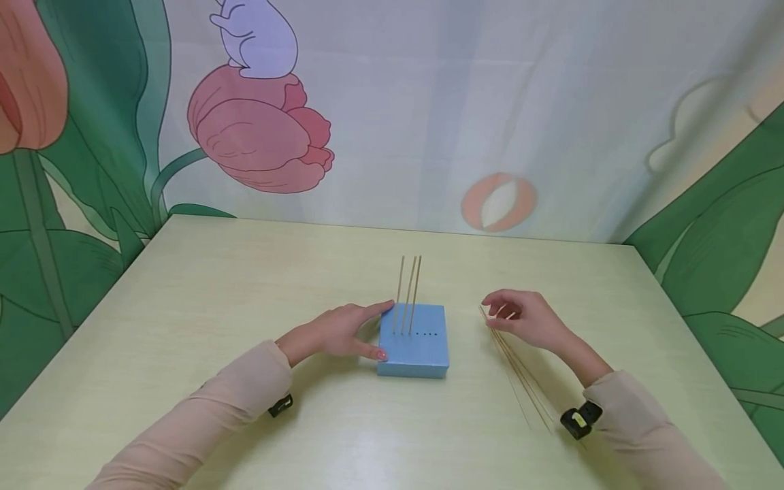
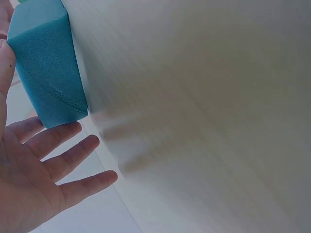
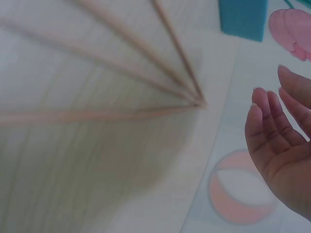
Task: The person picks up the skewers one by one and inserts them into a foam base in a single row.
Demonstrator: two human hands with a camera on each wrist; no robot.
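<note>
A blue block (image 1: 422,357) lies on the table, with three thin wooden sticks (image 1: 418,286) standing upright in its row of holes. My left hand (image 1: 337,331) holds the block at its left side, thumb by the near corner and index finger at the far corner. In the left wrist view, the other fingers (image 2: 80,188) spread out straight beside the block. My right hand (image 1: 531,320) hovers with bent fingers and nothing between them, over the far ends of several loose sticks (image 1: 520,371). Those sticks fan out from where their tips meet in the right wrist view.
The pale wooden table (image 1: 245,272) ends at a printed curtain (image 1: 392,122) along its back edge. Several small holes (image 1: 427,334) with no sticks in them continue the row to the right. Dark wrist devices (image 1: 580,418) sit at both sleeves.
</note>
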